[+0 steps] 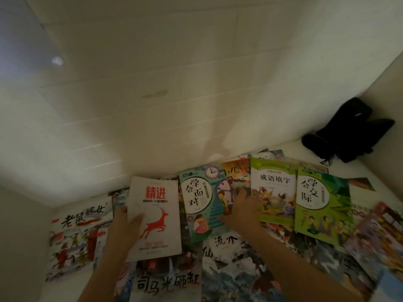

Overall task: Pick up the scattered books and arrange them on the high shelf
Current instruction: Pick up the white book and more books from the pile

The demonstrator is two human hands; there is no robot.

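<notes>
Several books lie flat and overlapping on a white shelf surface [305, 149]. My left hand [123, 229] grips the left edge of a white book with a red deer [159, 214], thumb on its cover. My right hand [242, 212] rests with straight fingers on a teal book with clocks [200, 199], fingertips reaching the orange book [236, 171] behind it. To the right lie a green book with warriors [273, 188] and another green book [320, 205]. A mouse-picture book [78, 236] lies at the far left.
A black bag or pouch [349, 131] sits in the back right corner against the side wall. A white wall [174, 83] stands close behind the books. More picture books [239, 269] cover the near part of the surface.
</notes>
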